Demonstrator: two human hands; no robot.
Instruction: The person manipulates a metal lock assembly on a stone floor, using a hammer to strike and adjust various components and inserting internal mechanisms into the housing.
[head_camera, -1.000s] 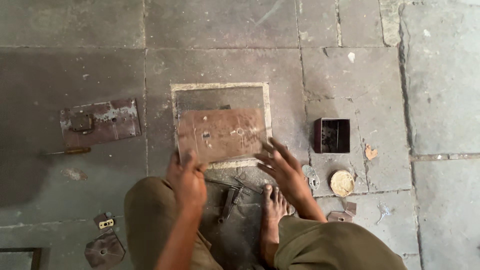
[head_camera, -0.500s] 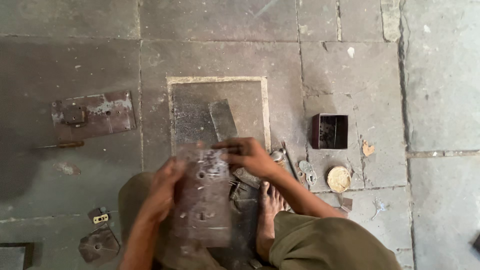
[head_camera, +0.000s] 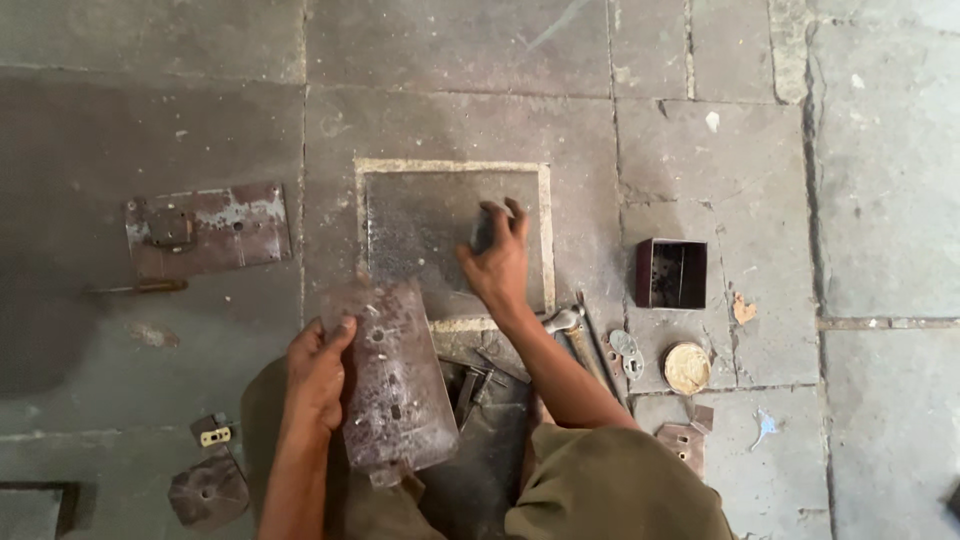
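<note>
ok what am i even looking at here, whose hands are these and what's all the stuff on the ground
There is no machine here. A camera worn on a person's head looks straight down at their own two bare hands and knees as they sit low over a stone-slab floor.

The left hand holds a worn metal plate with holes by its edge. The right hand reaches forward and grips a small dark piece on a square metal sheet with a pale border.

Around them lie a rusty lock plate to the left, a small open dark red box and a round brass-coloured disc to the right, and a hammer near the right forearm.
</note>
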